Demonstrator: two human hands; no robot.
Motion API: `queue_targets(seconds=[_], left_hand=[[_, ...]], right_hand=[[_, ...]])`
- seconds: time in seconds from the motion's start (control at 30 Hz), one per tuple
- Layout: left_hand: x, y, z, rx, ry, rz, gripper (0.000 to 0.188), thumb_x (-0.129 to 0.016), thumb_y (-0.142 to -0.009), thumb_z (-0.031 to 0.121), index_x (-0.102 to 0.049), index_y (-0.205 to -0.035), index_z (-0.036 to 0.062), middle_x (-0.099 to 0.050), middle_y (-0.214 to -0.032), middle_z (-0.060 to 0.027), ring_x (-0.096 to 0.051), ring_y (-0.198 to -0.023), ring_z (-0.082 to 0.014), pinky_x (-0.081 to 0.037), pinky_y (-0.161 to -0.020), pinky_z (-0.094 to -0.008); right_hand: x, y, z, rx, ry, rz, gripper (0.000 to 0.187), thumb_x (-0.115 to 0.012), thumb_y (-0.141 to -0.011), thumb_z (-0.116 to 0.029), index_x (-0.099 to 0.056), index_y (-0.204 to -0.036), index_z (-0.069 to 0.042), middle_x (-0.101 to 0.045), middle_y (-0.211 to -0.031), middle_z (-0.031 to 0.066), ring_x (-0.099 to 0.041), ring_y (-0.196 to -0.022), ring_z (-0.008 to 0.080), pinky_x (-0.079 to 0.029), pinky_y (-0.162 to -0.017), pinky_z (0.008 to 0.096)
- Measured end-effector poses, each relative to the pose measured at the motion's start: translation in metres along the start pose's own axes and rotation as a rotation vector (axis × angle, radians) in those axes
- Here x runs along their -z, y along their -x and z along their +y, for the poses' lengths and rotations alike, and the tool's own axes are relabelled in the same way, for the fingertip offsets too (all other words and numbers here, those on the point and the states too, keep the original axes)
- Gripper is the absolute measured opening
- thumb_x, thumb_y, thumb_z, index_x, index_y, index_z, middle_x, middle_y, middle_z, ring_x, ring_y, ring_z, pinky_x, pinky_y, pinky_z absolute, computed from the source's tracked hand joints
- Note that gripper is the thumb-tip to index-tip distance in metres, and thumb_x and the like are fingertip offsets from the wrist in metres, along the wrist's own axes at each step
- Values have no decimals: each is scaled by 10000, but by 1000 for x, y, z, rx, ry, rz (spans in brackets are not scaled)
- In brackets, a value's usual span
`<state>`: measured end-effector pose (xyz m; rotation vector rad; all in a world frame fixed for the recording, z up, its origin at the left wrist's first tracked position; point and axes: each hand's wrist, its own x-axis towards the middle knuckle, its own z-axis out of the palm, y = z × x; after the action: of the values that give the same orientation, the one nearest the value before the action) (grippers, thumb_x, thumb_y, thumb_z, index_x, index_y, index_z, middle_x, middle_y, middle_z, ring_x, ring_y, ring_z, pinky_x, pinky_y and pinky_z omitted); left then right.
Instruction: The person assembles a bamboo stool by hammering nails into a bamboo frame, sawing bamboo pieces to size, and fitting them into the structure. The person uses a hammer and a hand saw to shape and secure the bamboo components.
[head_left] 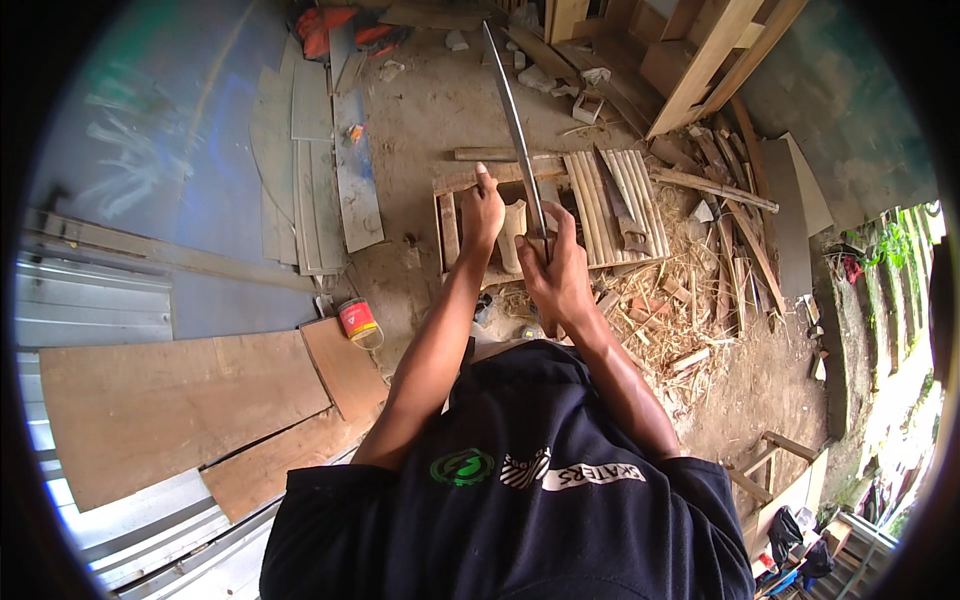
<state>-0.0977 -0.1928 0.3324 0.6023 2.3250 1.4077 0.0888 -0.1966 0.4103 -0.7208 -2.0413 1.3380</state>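
Right hand (558, 268) wraps saw (515, 122); blade points away, leaning slightly left. Left hand (482, 215) curled, hold unclear. Second saw (614, 190) on bench (590, 215).

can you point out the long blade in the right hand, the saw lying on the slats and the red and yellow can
Long blade (516, 120): head view, about halfway along the blade
Lying saw (615, 192): head view, on its blade
Red and yellow can (357, 319): head view, on its side
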Motion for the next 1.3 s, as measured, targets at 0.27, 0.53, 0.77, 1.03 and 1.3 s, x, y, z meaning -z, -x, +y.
queue_targets(seconds=[0.27, 0.53, 0.77, 1.03, 1.3], left_hand=[[2, -4, -6, 89, 44, 4, 711, -278, -1020, 566, -589, -732, -5, -521, -632, -116, -496, -633, -253, -404, -652, -424], [-5, 0, -5, 1, 133, 46, 739, -257, -1031, 563, -695, -1018, -33, -669, -985, -239, -628, -967, -384, -485, -846, -437], [-4, 8, 6, 7, 40, 32, 701, -229, -1035, 567, -462, -702, -4, -418, -608, -96, -398, -599, -248, -374, -611, -404], [7, 3, 5, 104, -27, 37, 746, -265, -1016, 608, -660, -902, -14, -676, -855, -166, -623, -826, -292, -465, -775, -410], [11, 6, -18, 60, 154, 13, 740, -354, -1021, 571, -688, -1019, -89, -727, -981, -182, -687, -957, -278, -512, -841, -361]], right_hand=[[-20, -3, 49, 54, 89, -56, 447, -619, -913, -68, -367, -1256, 70, -588, -657, 134, -596, -536, 248, -455, -522, 378], [-7, -6, 53, -399, -511, -213, 473, -617, -973, -147, -375, -1306, 87, -584, -654, 48, -535, -484, 105, -432, -416, 278], [-19, 4, 56, 56, 116, -7, 401, -633, -896, -95, -407, -1188, 62, -601, -689, 229, -616, -628, 424, -463, -574, 466], [-37, 11, 115, -58, 126, -82, 282, -631, -876, -95, -478, -1050, 64, -606, -756, 280, -635, -761, 465, -484, -629, 478], [-32, 10, 142, -339, -384, -341, 240, -644, -942, -217, -621, -846, 1, -567, -595, 25, -528, -501, 111, -425, -461, 294]])
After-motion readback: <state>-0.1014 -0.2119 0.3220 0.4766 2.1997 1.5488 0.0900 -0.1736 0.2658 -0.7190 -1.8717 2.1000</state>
